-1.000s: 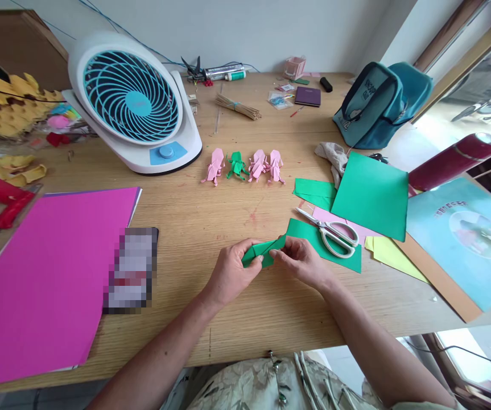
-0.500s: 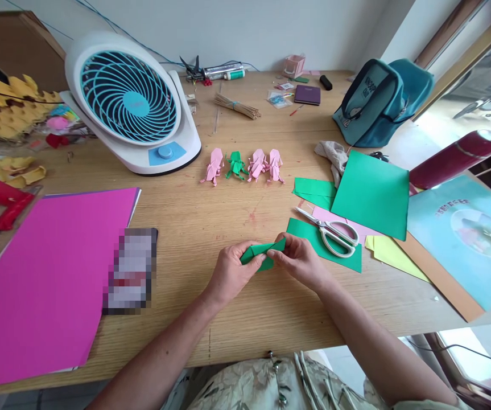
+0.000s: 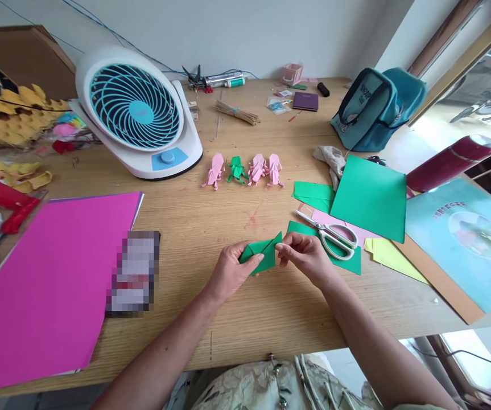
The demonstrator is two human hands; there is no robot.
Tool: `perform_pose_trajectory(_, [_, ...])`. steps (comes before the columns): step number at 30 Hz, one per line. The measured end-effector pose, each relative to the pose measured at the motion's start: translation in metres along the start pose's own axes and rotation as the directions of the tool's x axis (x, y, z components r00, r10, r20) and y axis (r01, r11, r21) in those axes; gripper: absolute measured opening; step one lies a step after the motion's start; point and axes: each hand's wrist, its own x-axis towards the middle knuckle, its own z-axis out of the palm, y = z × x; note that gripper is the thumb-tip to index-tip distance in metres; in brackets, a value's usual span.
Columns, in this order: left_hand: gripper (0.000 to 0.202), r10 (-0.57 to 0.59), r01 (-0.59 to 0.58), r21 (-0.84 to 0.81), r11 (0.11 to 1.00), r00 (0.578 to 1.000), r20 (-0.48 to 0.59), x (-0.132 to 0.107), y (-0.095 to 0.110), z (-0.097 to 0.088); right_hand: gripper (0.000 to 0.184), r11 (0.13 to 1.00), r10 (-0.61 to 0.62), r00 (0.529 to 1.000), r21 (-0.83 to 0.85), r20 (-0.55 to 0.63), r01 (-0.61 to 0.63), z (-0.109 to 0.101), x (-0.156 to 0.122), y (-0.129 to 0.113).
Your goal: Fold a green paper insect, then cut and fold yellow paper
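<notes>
A folded piece of green paper (image 3: 266, 254) is held above the table near its front, with diagonal creases on its upper face. My left hand (image 3: 233, 269) is closed on its left end, thumb lying across the front. At the right edge, my right hand (image 3: 305, 256) pinches the paper between thumb and fingertips. White-handled scissors (image 3: 339, 242) lie just beyond my right hand, on a flat green sheet (image 3: 353, 266). Farther back stand several folded paper figures in a row: a green one (image 3: 236, 168) among pink ones (image 3: 216, 169).
A white fan (image 3: 194, 149) stands back left. Magenta sheets (image 3: 49, 285) and a blurred-out phone (image 3: 136, 273) lie at left. To the right are a large green sheet (image 3: 371, 196), yellow paper (image 3: 392, 259), a red flask (image 3: 452, 162), a teal bag (image 3: 364, 114) and a light blue booklet (image 3: 450, 273).
My right hand has shifted slightly right along the paper to its edge. The green paper now faces me more, showing more of its surface. The whole view has tilted slightly.
</notes>
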Motion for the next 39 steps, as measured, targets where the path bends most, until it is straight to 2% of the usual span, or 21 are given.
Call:
perform_pose_trajectory(3, [0.019, 0.024, -0.024, 0.020, 1.000, 0.999, -0.026, 0.000, -0.003, 0.001, 0.046, 1.000, -0.016, 0.999, 0.008, -0.042, 0.017, 0.000, 0.001, 0.001])
perform_pose_trajectory(10, [0.027, 0.257, -0.243, 0.160, 0.957, 0.963, -0.077, -0.001, 0.002, 0.002, 0.037, 0.985, -0.172, 0.978, -0.020, -0.114, 0.171, 0.005, -0.001, -0.004])
perform_pose_trajectory(14, [0.031, 0.464, -0.419, 0.343, 0.840, 0.884, -0.056, -0.005, 0.004, 0.006, 0.039, 0.982, -0.187, 0.974, -0.033, -0.131, 0.184, 0.009, -0.003, -0.004])
perform_pose_trajectory(17, [0.034, 0.542, -0.471, 0.456, 0.755, 0.840, -0.031, -0.007, 0.002, 0.010, 0.037, 0.983, -0.180, 0.971, -0.043, -0.157, 0.176, 0.010, -0.003, -0.002])
perform_pose_trajectory(20, [0.035, 0.538, -0.453, 0.493, 0.743, 0.842, -0.037, -0.009, 0.000, 0.011, 0.032, 0.980, -0.198, 0.966, -0.029, -0.168, 0.196, 0.009, -0.003, 0.001])
perform_pose_trajectory(23, [0.033, 0.503, -0.421, 0.436, 0.795, 0.860, -0.087, -0.008, 0.001, 0.011, 0.026, 0.973, -0.229, 0.962, 0.006, -0.147, 0.232, 0.008, -0.002, 0.006])
perform_pose_trajectory(25, [0.032, 0.443, -0.375, 0.355, 0.856, 0.887, -0.131, -0.007, 0.001, 0.011, 0.028, 0.969, -0.244, 0.959, 0.007, -0.144, 0.248, 0.008, -0.002, 0.008])
perform_pose_trajectory(28, [0.029, 0.286, -0.264, 0.144, 0.954, 0.944, -0.166, -0.004, 0.002, 0.010, 0.029, 0.964, -0.263, 0.953, 0.004, -0.151, 0.267, 0.007, -0.002, 0.007])
perform_pose_trajectory(31, [0.021, 0.140, -0.146, -0.053, 0.988, 0.985, -0.097, -0.001, 0.000, 0.008, 0.021, 0.957, -0.287, 0.951, 0.013, -0.119, 0.290, 0.006, -0.004, 0.004])
perform_pose_trajectory(33, [0.019, 0.098, -0.101, -0.105, 0.989, 0.995, -0.033, 0.001, -0.001, 0.006, 0.016, 0.949, -0.315, 0.945, -0.018, -0.090, 0.315, 0.005, -0.006, 0.003])
perform_pose_trajectory(36, [0.017, 0.135, -0.135, -0.033, 0.990, 0.991, 0.001, 0.002, -0.002, 0.005, 0.015, 0.928, -0.362, 0.931, -0.118, -0.056, 0.353, 0.004, -0.008, 0.001])
perform_pose_trajectory(39, [0.014, 0.280, -0.270, 0.164, 0.949, 0.959, -0.043, 0.001, -0.003, 0.004, 0.017, 0.898, -0.408, 0.912, -0.202, -0.043, 0.392, 0.002, -0.008, 0.001])
